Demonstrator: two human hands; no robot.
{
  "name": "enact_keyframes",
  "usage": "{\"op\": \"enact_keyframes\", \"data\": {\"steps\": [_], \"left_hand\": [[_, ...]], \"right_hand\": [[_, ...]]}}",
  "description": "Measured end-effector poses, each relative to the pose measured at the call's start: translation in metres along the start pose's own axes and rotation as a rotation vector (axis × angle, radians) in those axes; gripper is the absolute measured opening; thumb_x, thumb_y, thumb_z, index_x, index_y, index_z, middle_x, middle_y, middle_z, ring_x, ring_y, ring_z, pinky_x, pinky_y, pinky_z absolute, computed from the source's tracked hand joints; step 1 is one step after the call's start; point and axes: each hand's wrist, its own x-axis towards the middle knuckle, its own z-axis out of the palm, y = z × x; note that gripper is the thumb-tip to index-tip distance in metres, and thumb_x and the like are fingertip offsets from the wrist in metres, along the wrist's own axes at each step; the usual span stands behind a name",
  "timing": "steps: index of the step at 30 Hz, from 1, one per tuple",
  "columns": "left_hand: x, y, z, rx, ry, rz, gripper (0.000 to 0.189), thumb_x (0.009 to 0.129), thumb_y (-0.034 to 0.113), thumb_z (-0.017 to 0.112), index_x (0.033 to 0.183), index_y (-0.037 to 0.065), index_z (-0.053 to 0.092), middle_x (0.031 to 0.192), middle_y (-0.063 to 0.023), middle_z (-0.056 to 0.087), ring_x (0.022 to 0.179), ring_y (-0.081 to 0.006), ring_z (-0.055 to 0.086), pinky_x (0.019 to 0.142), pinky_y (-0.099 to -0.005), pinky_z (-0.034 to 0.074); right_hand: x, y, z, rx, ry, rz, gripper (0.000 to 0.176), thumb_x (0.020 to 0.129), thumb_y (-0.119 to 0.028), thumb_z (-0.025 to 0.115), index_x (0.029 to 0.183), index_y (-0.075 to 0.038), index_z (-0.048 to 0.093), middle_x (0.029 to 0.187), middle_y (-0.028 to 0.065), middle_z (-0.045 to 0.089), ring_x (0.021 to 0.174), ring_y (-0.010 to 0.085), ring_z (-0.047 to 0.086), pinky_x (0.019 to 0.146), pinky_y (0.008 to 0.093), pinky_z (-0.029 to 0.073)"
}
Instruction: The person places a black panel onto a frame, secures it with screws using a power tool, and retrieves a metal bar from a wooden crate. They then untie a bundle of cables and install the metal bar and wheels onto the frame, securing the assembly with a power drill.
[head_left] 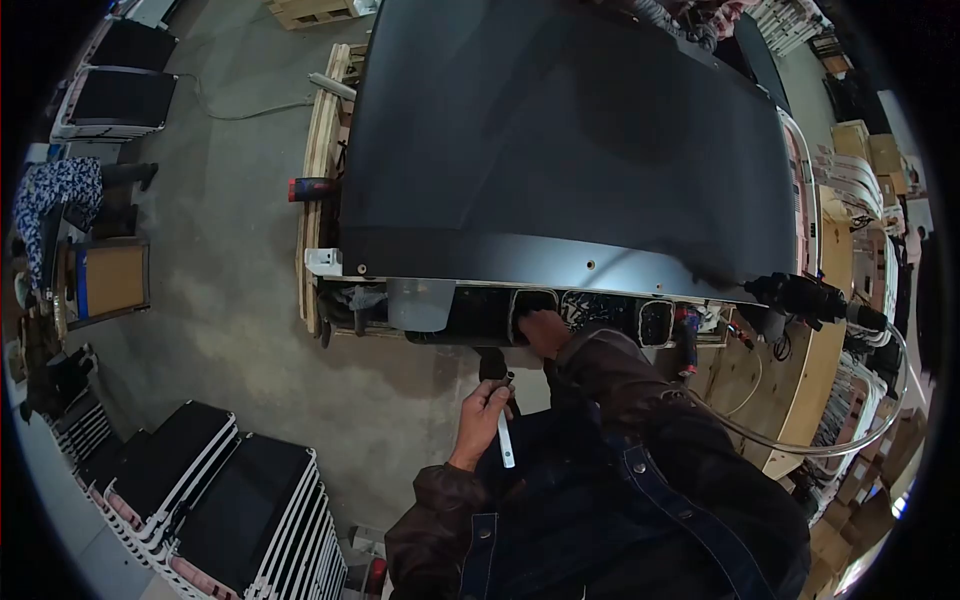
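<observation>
My left hand (483, 412) is closed around a short, flat metal bar (506, 445) with small holes near its lower end. A dark round end shows above the thumb. My right hand (543, 332) reaches into a black bin (536, 297) under the near edge of a large dark panel (570, 150). The fingers of that hand are hidden inside the bin, so what they touch cannot be seen. Right beside it stands another bin of small parts (600, 310).
The panel rests on a wooden bench (318, 160). Power tools lie at its left edge (312, 189) and below its right side (688, 340). A black tool with a hose (800, 297) sits at the right corner. Stacked panels (245, 500) stand lower left; a person (60, 195) bends at far left.
</observation>
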Motion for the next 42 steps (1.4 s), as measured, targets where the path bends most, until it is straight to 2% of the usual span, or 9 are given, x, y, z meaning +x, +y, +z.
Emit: {"op": "enact_keyframes", "data": {"steps": [7,9,12,15,26,30,34,39,42], "left_hand": [[0.001,0.022,0.029,-0.011,0.033,0.056,0.032,0.106,0.028,0.057,0.118,-0.001,0.062,0.085,-0.0032,0.062,0.062,-0.0089,0.057,0.057,-0.0230,0.045],[0.002,0.028,0.040,0.019,0.036,0.090,0.032,0.106,0.028,0.057,0.119,-0.001,0.062,0.085,-0.0026,0.061,0.062,-0.0089,0.057,0.056,-0.0227,0.044],[0.001,0.045,0.066,0.057,0.042,0.152,0.031,0.106,0.027,0.057,0.118,-0.001,0.061,0.084,-0.0019,0.060,0.062,-0.0088,0.057,0.056,-0.0225,0.044],[-0.003,0.062,0.102,0.078,0.035,0.243,0.030,0.106,0.028,0.058,0.116,-0.001,0.061,0.084,-0.0023,0.060,0.065,-0.0088,0.057,0.059,-0.0239,0.046],[-0.020,0.106,0.220,0.275,-0.021,0.516,0.026,0.106,0.025,0.059,0.117,0.001,0.059,0.087,-0.0025,0.060,0.073,-0.0107,0.056,0.067,-0.0267,0.047],[-0.028,0.123,0.249,0.601,0.062,0.776,0.022,0.101,0.020,0.063,0.116,0.004,0.064,0.089,-0.0088,0.057,0.077,-0.0213,0.059,0.068,-0.0330,0.048],[-0.033,0.132,0.269,0.950,0.116,1.001,0.027,0.092,0.010,0.070,0.118,0.006,0.066,0.089,-0.0124,0.052,0.082,-0.0311,0.058,0.068,-0.0392,0.049],[-0.029,0.137,0.286,0.991,0.032,1.030,0.033,0.087,0.001,0.070,0.119,0.008,0.067,0.090,-0.0109,0.052,0.083,-0.0300,0.058,0.068,-0.0401,0.048],[-0.022,0.132,0.295,0.987,-0.004,1.064,0.032,0.088,-0.002,0.068,0.119,0.007,0.068,0.091,-0.0110,0.053,0.082,-0.0297,0.058,0.069,-0.0400,0.049]], "right_hand": [[-0.014,0.012,-0.028,0.388,0.214,0.056,0.015,0.083,-0.015,0.071,0.090,-0.001,0.071,0.081,0.0180,0.072,0.072,0.0336,0.072,0.063,0.0449,0.058],[-0.020,0.012,-0.045,1.164,0.045,0.385,0.015,0.093,-0.010,0.071,0.105,0.000,0.071,0.082,0.0111,0.074,0.071,0.0182,0.072,0.061,0.0309,0.057],[-0.056,0.002,-0.103,1.555,0.084,0.386,0.023,0.095,-0.013,0.074,0.111,0.003,0.070,0.088,0.0069,0.075,0.073,0.0100,0.069,0.061,0.0240,0.056],[-0.109,-0.013,-0.173,1.721,0.138,0.234,0.022,0.100,-0.012,0.067,0.115,0.003,0.069,0.100,0.0105,0.076,0.076,0.0117,0.070,0.065,0.0239,0.057],[-0.219,0.015,-0.265,1.662,0.436,-0.054,0.018,0.098,-0.011,0.070,0.109,0.004,0.072,0.094,0.0116,0.073,0.083,0.0172,0.073,0.072,0.0279,0.059],[-0.243,0.033,-0.280,1.631,0.446,-0.053,0.017,0.096,-0.009,0.071,0.108,0.004,0.073,0.096,0.0130,0.074,0.086,0.0190,0.074,0.074,0.0283,0.060],[-0.262,0.053,-0.278,1.915,0.245,-0.014,0.017,0.096,-0.008,0.070,0.110,0.002,0.072,0.101,0.0134,0.074,0.090,0.0231,0.075,0.077,0.0301,0.061],[-0.275,0.064,-0.254,2.455,-0.018,0.053,0.018,0.100,-0.011,0.065,0.116,-0.004,0.068,0.112,0.0175,0.073,0.100,0.0298,0.074,0.089,0.0399,0.060],[-0.284,0.068,-0.247,2.461,0.042,0.211,0.019,0.100,-0.011,0.065,0.118,-0.005,0.066,0.112,0.0172,0.073,0.100,0.0299,0.074,0.088,0.0405,0.060]]}}
